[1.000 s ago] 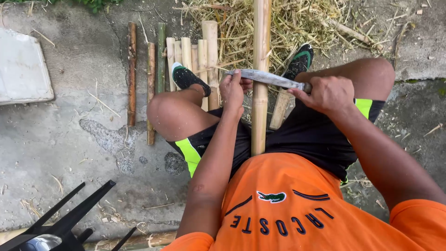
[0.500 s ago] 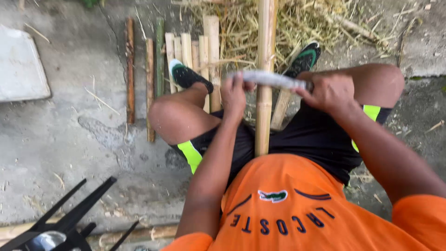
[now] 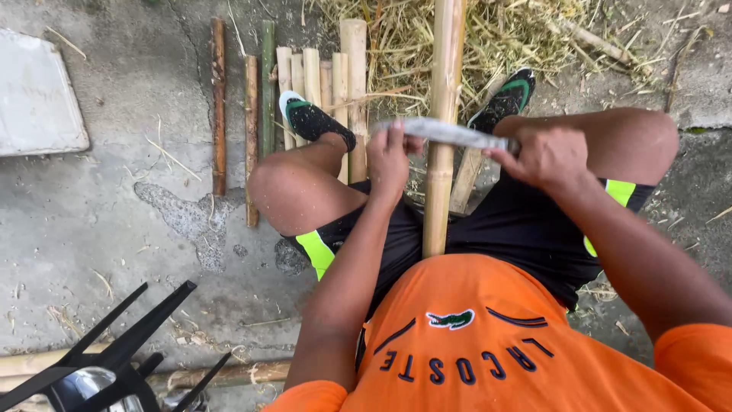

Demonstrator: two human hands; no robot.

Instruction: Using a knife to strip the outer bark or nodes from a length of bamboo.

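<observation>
A long pale bamboo pole [image 3: 442, 114] runs away from me between my knees. Across it lies a grey knife blade [image 3: 450, 133]. My left hand [image 3: 390, 156] grips the blade's left end, just left of the pole. My right hand [image 3: 543, 155] is closed on the handle end at the right. Both knees are bent, with dark green-edged shoes [image 3: 313, 120] on the ground ahead.
Several cut bamboo pieces [image 3: 305, 76] lie side by side on the concrete at the left of the pole. Dry straw and shavings [image 3: 503, 38] cover the ground ahead. A pale flat slab [image 3: 34, 99] lies at far left. A black stool frame [image 3: 107, 358] stands at lower left.
The blade and both hands have slid a little toward me along the pole. The camera has shifted slightly, so the scene sits lower and to the right.
</observation>
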